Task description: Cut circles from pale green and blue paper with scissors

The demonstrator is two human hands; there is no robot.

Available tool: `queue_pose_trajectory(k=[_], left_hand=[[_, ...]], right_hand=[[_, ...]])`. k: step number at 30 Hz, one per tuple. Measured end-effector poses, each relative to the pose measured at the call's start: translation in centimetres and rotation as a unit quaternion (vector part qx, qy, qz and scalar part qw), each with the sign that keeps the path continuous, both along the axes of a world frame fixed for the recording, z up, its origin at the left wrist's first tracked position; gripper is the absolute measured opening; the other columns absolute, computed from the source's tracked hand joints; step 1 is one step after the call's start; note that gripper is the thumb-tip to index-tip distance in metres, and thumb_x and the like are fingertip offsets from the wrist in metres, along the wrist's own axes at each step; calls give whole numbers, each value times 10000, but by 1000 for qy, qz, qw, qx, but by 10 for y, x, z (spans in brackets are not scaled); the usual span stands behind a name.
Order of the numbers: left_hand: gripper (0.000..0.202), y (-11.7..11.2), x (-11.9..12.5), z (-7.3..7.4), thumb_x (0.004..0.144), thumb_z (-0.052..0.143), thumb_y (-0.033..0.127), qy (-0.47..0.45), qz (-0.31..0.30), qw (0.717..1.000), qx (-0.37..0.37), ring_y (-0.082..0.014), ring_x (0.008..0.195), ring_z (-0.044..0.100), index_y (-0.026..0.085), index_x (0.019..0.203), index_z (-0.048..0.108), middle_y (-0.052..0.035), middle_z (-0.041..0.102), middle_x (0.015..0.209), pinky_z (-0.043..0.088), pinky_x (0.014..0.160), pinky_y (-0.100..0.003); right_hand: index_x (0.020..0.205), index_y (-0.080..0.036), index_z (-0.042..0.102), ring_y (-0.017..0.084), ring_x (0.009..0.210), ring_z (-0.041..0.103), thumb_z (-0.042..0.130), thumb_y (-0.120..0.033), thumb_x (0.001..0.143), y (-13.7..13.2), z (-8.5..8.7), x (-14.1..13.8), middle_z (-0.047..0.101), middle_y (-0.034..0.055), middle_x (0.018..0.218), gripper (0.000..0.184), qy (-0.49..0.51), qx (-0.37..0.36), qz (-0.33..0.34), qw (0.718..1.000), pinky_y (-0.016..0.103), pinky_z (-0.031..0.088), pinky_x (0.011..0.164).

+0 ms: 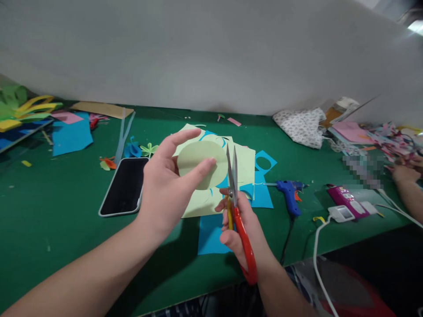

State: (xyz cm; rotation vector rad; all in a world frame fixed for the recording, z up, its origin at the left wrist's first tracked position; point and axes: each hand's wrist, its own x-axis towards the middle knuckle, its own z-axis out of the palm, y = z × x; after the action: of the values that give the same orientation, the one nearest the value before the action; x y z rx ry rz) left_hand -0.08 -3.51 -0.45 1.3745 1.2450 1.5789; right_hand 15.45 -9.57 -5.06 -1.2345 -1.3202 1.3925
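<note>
My left hand [172, 176] pinches a pale green paper circle [200, 163] between thumb and fingers, holding it up above the table. Red-handled scissors [243, 237] are in my right hand [249, 224], blades pointing up and slightly apart beside the circle's right edge. Something yellow, perhaps another part of the handle, shows by the fingers of that hand. Behind and below the circle lie pale green paper sheets [243, 163] with cut-out pieces on them. Blue paper [211, 240] sticks out from under the sheets toward me.
A phone [124, 187] lies left of my left hand. Right of the paper are a blue glue gun [289, 193] with its cord and a purple device [350, 202] with white cables. Paper flowers [132, 149] sit behind the phone. Another person's hand [406, 171] is at far right.
</note>
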Motion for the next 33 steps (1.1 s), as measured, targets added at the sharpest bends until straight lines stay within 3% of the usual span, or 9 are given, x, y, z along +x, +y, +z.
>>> queue_pose_trajectory(k=[4, 10, 17, 22, 25, 33], left_hand=[[464, -1, -1, -1, 727, 788, 288, 44, 25, 998, 43, -166, 798, 701, 301, 1171, 654, 8, 713, 1004, 620, 653, -269], [431, -2, 2, -2, 734, 785, 293, 57, 25, 997, 47, -164, 796, 709, 298, 1148, 668, -1, 719, 1023, 624, 627, -249], [461, -2, 1, -2, 734, 777, 245, 76, -25, 996, 27, -147, 670, 702, 300, 1175, 651, 4, 725, 903, 606, 519, -223], [455, 0, -4, -4, 750, 783, 305, 125, 64, 986, 93, -173, 826, 711, 301, 1181, 637, -15, 677, 1193, 633, 620, -266], [448, 0, -6, -3, 759, 775, 290, 149, 103, 976, 117, -179, 859, 704, 309, 1183, 630, 4, 664, 1226, 637, 658, -283], [437, -3, -1, 1, 726, 791, 250, 159, 82, 979, 101, -146, 782, 699, 294, 1139, 657, 12, 698, 1141, 608, 576, -221]], right_hand=[[1226, -298, 510, 158, 736, 460, 682, -830, 537, -1, -4, -2, 537, 20, 975, 888, -5, 14, 0, 1000, 325, 438, 679], [1229, -309, 504, 152, 717, 458, 692, -815, 561, -1, -5, -3, 535, 18, 961, 859, -3, 17, 1, 1000, 305, 429, 636], [1206, -324, 485, 143, 711, 437, 672, -802, 604, -1, -1, 1, 526, 15, 1009, 791, -7, -4, 4, 1000, 304, 413, 630], [1189, -321, 506, 185, 810, 478, 665, -856, 454, 0, 2, -2, 513, 14, 979, 923, -8, 3, -24, 1000, 320, 435, 678], [1164, -322, 540, 231, 927, 516, 693, -852, 370, 0, 3, -7, 501, 16, 953, 967, 8, -11, -28, 1000, 318, 467, 695], [1219, -298, 512, 255, 944, 527, 670, -880, 400, -1, 1, -7, 521, 37, 951, 1017, -12, -17, -35, 999, 348, 478, 716]])
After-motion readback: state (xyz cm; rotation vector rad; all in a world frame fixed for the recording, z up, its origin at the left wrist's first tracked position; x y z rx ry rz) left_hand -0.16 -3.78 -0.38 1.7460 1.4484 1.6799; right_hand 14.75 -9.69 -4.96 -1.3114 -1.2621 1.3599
